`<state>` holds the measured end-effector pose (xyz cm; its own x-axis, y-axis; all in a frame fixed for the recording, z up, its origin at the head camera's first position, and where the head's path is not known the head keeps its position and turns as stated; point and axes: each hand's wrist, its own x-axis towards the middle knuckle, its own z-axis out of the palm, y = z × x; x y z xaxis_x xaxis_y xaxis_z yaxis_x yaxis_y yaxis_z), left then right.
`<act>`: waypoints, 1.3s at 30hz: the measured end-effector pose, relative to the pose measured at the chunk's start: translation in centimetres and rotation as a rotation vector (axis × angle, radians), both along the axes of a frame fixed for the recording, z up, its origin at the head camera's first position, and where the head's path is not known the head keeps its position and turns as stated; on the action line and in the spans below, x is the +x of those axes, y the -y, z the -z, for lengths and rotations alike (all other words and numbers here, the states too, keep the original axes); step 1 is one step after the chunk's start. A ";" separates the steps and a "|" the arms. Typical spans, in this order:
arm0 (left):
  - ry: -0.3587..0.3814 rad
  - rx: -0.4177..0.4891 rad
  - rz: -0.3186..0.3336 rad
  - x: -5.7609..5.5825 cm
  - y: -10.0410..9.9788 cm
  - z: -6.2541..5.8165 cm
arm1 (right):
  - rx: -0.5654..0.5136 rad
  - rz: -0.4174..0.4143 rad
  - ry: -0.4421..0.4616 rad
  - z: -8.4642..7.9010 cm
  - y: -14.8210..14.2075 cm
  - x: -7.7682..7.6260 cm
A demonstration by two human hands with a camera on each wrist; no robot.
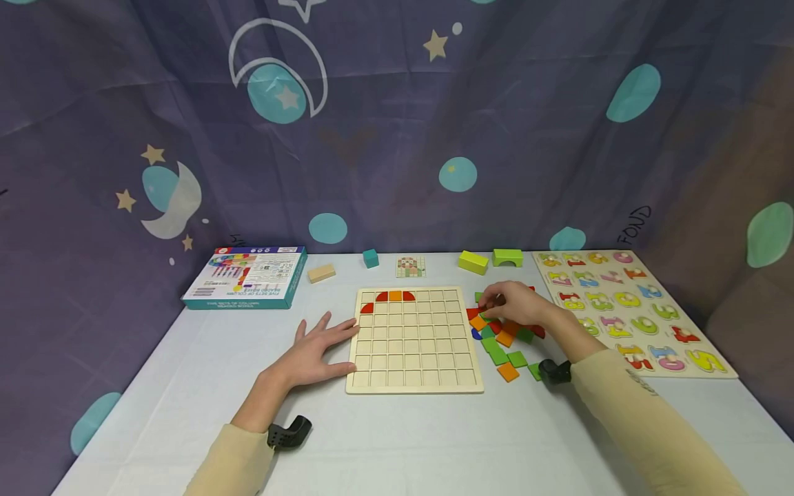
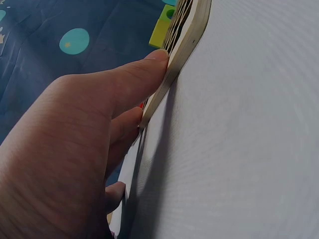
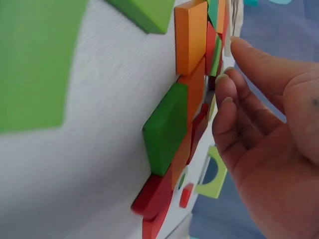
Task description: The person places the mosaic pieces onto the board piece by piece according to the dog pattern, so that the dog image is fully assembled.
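A square wooden grid board (image 1: pixel 412 351) lies on the table, with red curved pieces (image 1: pixel 367 308) and an orange square (image 1: pixel 395 296) in its upper left cells. My left hand (image 1: pixel 315 355) is spread along the board's left edge; in the left wrist view its thumb (image 2: pixel 158 56) touches the rim. Right of the board, my right hand (image 1: pixel 517 303) reaches over a loose pile of coloured pieces. Thumb and fingers are bent toward the pile, with a gap between them and nothing seen in it. A green piece (image 3: pixel 167 129) and an orange piece (image 3: pixel 190 37) lie close by.
A number puzzle board (image 1: pixel 626 320) lies at the right, and a boxed set (image 1: pixel 248 279) at the far left. Behind the grid board are a small pattern card (image 1: pixel 411 267), a teal cube (image 1: pixel 370 258), a plain wooden block (image 1: pixel 321 273), a yellow block (image 1: pixel 473 262) and a green arch (image 1: pixel 507 257).
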<state>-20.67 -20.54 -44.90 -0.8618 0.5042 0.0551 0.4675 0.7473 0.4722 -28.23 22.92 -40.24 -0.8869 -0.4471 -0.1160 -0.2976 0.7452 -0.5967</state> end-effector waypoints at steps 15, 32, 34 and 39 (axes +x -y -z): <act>-0.010 0.003 -0.001 -0.1 0.2 0.1 | 0.015 -0.081 0.026 0.0 -0.5 0.3; -0.014 0.015 0.007 -0.1 0.0 0.0 | 0.054 -0.066 0.048 -0.3 -0.8 0.2; -0.012 0.014 0.006 -0.1 0.0 0.0 | 0.046 -0.068 0.053 -0.7 -0.8 0.2; -0.007 0.007 0.005 0.0 -0.1 0.0 | 0.009 -0.075 0.070 -1.5 -0.4 0.3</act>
<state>-20.72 -20.44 -44.90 -0.8588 0.5081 0.0652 0.4747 0.7415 0.4741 -27.97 23.30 -38.78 -0.8405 -0.5108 -0.1808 -0.3108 0.7278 -0.6113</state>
